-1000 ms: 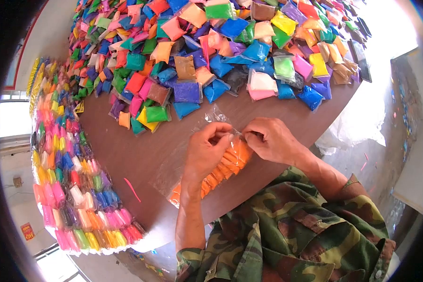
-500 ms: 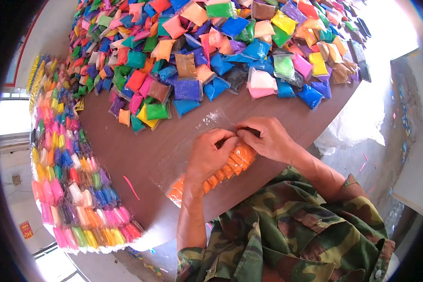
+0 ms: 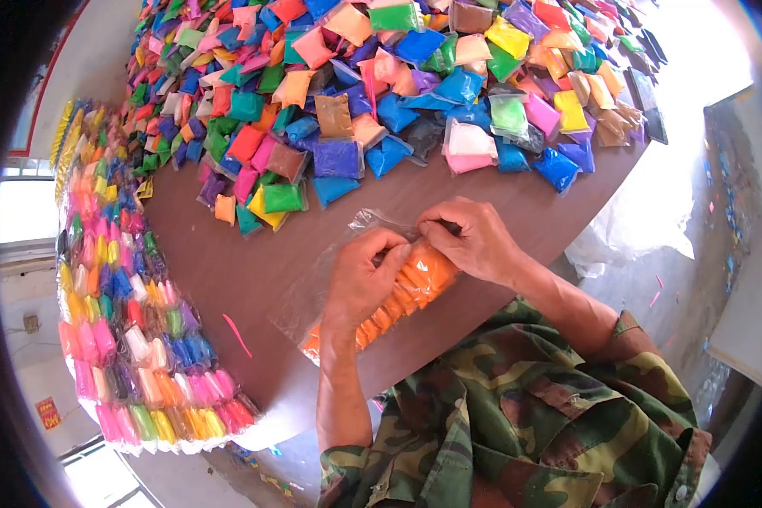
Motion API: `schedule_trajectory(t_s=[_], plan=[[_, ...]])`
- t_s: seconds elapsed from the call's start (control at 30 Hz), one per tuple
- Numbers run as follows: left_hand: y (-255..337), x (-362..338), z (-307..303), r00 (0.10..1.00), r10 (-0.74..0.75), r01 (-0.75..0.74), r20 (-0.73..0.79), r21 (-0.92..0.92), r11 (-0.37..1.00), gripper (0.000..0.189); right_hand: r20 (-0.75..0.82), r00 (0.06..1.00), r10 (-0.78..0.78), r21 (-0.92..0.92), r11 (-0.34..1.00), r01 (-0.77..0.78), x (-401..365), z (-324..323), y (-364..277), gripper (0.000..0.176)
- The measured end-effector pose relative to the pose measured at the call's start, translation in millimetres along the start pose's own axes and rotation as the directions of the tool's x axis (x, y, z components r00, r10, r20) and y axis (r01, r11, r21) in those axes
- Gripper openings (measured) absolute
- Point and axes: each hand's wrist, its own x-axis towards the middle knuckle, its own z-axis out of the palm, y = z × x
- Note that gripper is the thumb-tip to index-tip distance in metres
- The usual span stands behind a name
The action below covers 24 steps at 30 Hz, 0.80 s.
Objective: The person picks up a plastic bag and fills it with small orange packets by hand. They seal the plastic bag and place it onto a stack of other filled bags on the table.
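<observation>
A clear plastic bag [image 3: 313,284] lies on the brown table [image 3: 229,271] near its front edge, with a row of orange packets [image 3: 415,284] inside. My left hand [image 3: 362,279] rests on top of the orange packets and grips the bag's film. At the bag's upper end my right hand [image 3: 470,239] pinches the clear film, fingertips close to the left hand's. Both arms come out of camouflage sleeves [image 3: 525,415].
A large heap of small packets [image 3: 381,93] in several colours covers the far half of the table. Rows of packed coloured packets [image 3: 127,296] hang along the table's left side. The floor [image 3: 677,212] lies to the right.
Both hands and the bag shifted slightly up the table and closer together. The clear upper end of the bag is now bunched under the fingers.
</observation>
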Motion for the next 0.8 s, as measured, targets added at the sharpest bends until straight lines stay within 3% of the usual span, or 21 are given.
schedule_trajectory(t_s=[0.07, 0.37, 0.47, 0.53, 0.67, 0.8], plan=[[10, -1, 2, 1.0, -0.02, 0.017, 0.023, 0.132, 0.991, 0.014, -0.007, 0.999, -0.036, -0.005, 0.999, 0.036, 0, 1, 1, 0.015], [2, -2, 8, 1.0, 0.0, 0.002, -0.027, 0.066, 0.998, 0.015, -0.011, 0.987, -0.161, -0.087, 0.983, 0.16, 2, 4, 9, 0.012], [5, -10, 4, 0.992, -0.006, 0.009, -0.13, 0.024, 1.0, 0.017, -0.045, 0.976, -0.214, -0.114, 0.971, 0.208, 2, 8, 12, 0.012], [5, -24, -2, 0.977, 0.027, -0.006, -0.213, 0.1, 0.995, 0.023, -0.07, 0.971, -0.228, -0.122, 0.968, 0.219, -1, 9, 9, 0.012], [22, -54, 2, 0.94, 0.242, -0.143, -0.242, 0.366, 0.92, 0.048, -0.081, 0.96, -0.267, -0.166, 0.954, 0.251, -3, 14, 14, 0.013], [26, -60, 30, 0.961, 0.225, -0.104, -0.16, 0.543, 0.833, 0.086, -0.092, 0.948, -0.306, -0.173, 0.942, 0.287, -2, 15, 16, 0.013]])
